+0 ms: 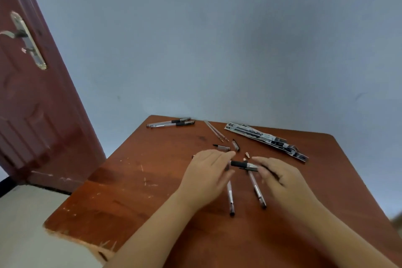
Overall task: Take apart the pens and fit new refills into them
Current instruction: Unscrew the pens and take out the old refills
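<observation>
Pen section (pixel 244 164) is gripped between the fingers of the right hand (pixel 280 177), while the left hand (pixel 208 172) is held open above the counter (pixel 134 180).

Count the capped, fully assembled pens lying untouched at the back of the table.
2. Both lie side by side at the far left edge of the table: the rear pen nearest the wall and the front pen just before it. Others may be hidden under the hands.
</observation>
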`<state>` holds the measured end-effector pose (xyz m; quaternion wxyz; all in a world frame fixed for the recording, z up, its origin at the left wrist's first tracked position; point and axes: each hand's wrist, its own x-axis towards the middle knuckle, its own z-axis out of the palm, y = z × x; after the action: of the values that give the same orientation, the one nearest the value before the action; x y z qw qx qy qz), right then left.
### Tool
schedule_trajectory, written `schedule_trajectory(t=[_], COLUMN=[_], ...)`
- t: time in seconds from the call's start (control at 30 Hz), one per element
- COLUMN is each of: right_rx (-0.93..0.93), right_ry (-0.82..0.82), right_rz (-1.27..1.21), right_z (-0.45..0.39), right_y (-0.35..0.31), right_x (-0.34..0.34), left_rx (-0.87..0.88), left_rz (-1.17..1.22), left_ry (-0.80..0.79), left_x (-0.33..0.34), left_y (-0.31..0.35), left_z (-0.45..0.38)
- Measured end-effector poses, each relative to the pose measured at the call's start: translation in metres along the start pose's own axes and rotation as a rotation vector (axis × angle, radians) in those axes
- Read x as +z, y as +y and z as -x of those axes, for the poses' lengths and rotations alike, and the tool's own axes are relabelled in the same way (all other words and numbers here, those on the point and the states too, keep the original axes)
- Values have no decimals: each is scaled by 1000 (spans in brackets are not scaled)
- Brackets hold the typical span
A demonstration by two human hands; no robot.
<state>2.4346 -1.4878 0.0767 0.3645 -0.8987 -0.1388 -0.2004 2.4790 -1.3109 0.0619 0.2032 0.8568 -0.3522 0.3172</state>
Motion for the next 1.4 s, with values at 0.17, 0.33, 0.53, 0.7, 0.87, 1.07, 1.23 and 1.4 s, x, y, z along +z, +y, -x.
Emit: schedule_trajectory(t=[0.17,0.33,0.53,0.7,0.87,1.07,1.23,1.4], right_rx=[89,109,62,31,29,15,32,-6], right_ry=[163,240,310,296,264,258,228,216], right_rz=[-122,-133,-89,-95,-131,-150,-157,-138], right_z=[1,-2,-5,-8,-7,-8,-5,-6], right_y=[16,33,50,60,62,58,56,50], right_x=[0,-2,10,16,22,18,17,18], left_rx=[-2,51,62,79,136,158,109,60], left_rz=[101,77,-7,-112,-50,-12,69,77], left_ry=[26,-29,14,29,-56,-53,-103,-165], left_x=[35,45,57,63,66,61,52,46], left_y=[12,10,1,-2,-5,3,10,11], left_z=[-10,-21,-30,-29,-24,-26,-20,-18])
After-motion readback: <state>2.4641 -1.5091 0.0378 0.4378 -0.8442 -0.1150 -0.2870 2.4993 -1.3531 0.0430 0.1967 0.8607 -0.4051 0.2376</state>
